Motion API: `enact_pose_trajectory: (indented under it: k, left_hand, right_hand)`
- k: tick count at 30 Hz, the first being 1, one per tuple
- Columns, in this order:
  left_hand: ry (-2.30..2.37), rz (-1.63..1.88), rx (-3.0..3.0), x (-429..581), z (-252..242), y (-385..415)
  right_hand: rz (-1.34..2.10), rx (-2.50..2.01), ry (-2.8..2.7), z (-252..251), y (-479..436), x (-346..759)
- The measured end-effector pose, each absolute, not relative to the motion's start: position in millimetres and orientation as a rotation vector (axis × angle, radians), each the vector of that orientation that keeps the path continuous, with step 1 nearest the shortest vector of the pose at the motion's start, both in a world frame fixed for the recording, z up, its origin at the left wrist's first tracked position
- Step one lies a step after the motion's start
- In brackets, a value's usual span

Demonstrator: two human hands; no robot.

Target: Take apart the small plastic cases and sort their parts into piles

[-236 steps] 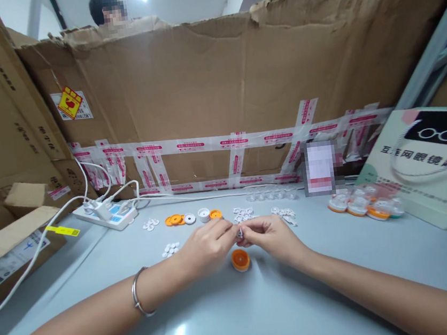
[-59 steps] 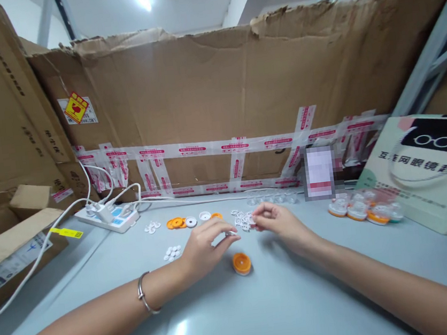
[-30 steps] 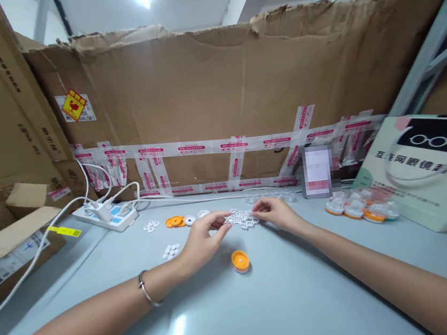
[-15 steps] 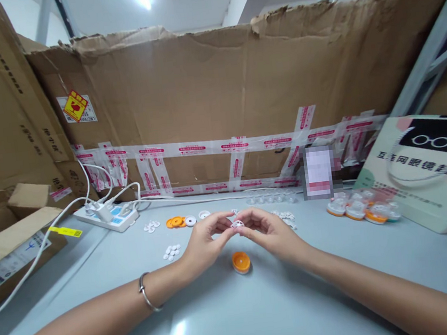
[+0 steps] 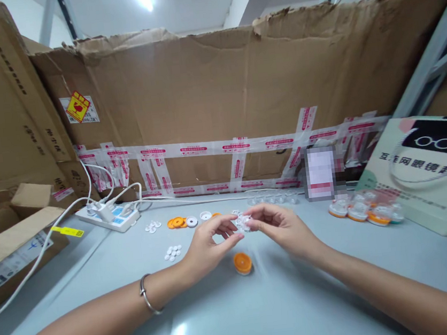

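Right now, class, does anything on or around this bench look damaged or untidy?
Yes. The cardboard wall behind the table has a ragged, torn top edge and is patched with crisscrossed printed tape, which looks makeshift.

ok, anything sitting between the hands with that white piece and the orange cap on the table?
Nothing visible. The left hand and right hand pinch the small white piece just above the orange cap; only bare table lies between them.
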State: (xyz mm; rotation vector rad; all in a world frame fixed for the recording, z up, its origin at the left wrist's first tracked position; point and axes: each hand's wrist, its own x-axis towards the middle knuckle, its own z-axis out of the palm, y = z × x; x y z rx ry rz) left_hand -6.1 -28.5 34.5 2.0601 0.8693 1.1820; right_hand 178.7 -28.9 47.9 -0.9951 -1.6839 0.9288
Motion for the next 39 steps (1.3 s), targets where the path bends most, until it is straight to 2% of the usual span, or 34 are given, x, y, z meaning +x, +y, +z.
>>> enact_pose_trajectory:
  k: [6,16,21,24,28,30,35,39]
  left_hand:
    - [0.951,1.174,2.126,-9,34,-25]
    - [0.995,1.143,2.191,-11,31,-23]
    - [1.002,1.125,2.221,-11,31,-24]
    - [0.991,1.109,2.252,-10,29,-24]
    - [1.005,1.007,2.293,-11,30,-24]
    - [0.991,0.874,2.318,-13,34,-25]
    - [0.902,0.392,2.430,-20,46,-28]
    - [0.939,0.312,2.479,-18,43,-26]
  right_hand:
    - [0.717,-1.270,-1.679,63,10,237]
    - [0.971,-1.582,-1.849,41,39,284]
    - [0.914,-1.599,-1.876,29,46,291]
    - [0.791,-1.643,-1.962,27,49,295]
    - [0.321,-1.683,-1.970,37,42,285]
    - [0.235,-1.591,-1.970,45,30,270]
    - [0.562,-1.231,-2.263,50,-11,219]
    - [0.662,-1.127,-2.416,40,-35,193]
